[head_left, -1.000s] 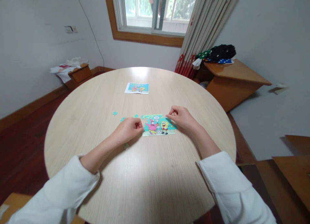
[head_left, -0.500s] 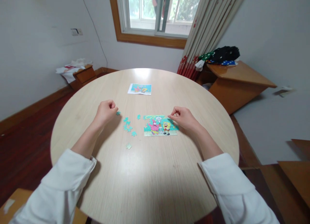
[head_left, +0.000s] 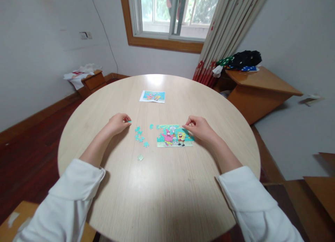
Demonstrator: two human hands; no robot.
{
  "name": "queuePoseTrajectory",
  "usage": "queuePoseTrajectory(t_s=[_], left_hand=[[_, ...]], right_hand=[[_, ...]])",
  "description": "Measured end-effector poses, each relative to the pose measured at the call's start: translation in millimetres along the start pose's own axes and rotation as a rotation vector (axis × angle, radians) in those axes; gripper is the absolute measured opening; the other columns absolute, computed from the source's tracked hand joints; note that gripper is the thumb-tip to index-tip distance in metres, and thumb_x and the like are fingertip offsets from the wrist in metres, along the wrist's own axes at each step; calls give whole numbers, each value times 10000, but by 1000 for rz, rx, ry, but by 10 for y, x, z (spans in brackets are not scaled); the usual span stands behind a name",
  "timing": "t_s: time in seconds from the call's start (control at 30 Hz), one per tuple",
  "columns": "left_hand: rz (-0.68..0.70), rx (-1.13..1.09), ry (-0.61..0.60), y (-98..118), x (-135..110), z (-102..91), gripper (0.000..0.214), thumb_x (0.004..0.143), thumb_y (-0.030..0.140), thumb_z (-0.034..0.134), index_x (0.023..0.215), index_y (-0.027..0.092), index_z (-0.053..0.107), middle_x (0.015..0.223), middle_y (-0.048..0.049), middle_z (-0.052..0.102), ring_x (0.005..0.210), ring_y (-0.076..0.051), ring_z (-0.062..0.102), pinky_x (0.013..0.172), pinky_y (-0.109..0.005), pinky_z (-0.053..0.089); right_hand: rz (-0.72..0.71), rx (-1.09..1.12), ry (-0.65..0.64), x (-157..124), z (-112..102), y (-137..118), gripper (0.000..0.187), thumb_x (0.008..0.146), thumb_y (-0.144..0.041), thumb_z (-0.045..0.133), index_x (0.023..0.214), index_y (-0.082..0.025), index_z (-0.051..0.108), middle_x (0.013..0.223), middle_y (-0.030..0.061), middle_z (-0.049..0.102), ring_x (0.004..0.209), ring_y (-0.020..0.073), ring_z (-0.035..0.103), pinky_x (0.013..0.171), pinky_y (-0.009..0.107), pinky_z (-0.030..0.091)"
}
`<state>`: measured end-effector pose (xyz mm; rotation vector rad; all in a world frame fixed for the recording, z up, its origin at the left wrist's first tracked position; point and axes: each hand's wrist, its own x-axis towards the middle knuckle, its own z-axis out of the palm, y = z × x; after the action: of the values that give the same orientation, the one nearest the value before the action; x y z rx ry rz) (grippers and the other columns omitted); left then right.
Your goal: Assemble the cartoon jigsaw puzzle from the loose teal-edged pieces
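My left hand (head_left: 119, 123) has its fingertips closed on a small teal puzzle piece (head_left: 129, 122), at the left of the loose pieces. To the right lies a partly assembled jigsaw puzzle (head_left: 170, 139) with cartoon figures, its left and upper right edges uneven. My right hand (head_left: 198, 126) is at the puzzle's upper right corner, thumb and forefinger pinched together; whatever is between them is too small to make out. Between the hands are several loose teal puzzle pieces (head_left: 138, 134), with a paler puzzle piece (head_left: 140, 158) nearer to me.
A printed reference picture (head_left: 153, 96) lies farther back on the round wooden table (head_left: 162, 193). Behind the table are a window (head_left: 170, 15) and a curtain (head_left: 230, 29). Dark cloth (head_left: 246, 59) rests on a tilted wooden cabinet (head_left: 259, 81) at the right.
My left fingers have come down over the teal piece at the left and closed on it. My right hand stays at the puzzle's corner. The view has shifted slightly.
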<state>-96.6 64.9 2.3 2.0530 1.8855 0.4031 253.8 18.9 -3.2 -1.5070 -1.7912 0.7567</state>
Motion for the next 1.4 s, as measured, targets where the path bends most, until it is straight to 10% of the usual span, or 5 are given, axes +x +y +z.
queuePoseTrajectory(t_s=[0.5, 0.8, 1.4], left_hand=[[87, -66, 69, 95, -97, -88, 202, 665, 298, 657, 818, 166, 671, 888, -84, 659, 790, -204, 579, 708, -307, 437], [492, -145, -455, 254, -249, -160, 186, 718, 287, 611, 849, 195, 707, 925, -49, 595, 852, -165, 566, 805, -297, 443], [398, -134, -515, 343, -324, -213, 101, 625, 287, 630, 681, 204, 639, 764, -16, 589, 663, -147, 513, 637, -251, 393]], right_hand=[[9, -25, 0, -3, -12, -46, 213, 679, -347, 616, 600, -177, 515, 540, -59, 383, 524, 89, 334, 504, 251, 231], [13, -18, -1, -6, -14, -56, 204, 674, -343, 617, 604, -179, 517, 539, -57, 386, 527, 91, 331, 506, 254, 233], [8, -15, 29, -19, -28, -78, 198, 702, -315, 628, 623, -178, 509, 542, -65, 369, 518, 82, 330, 511, 250, 250]])
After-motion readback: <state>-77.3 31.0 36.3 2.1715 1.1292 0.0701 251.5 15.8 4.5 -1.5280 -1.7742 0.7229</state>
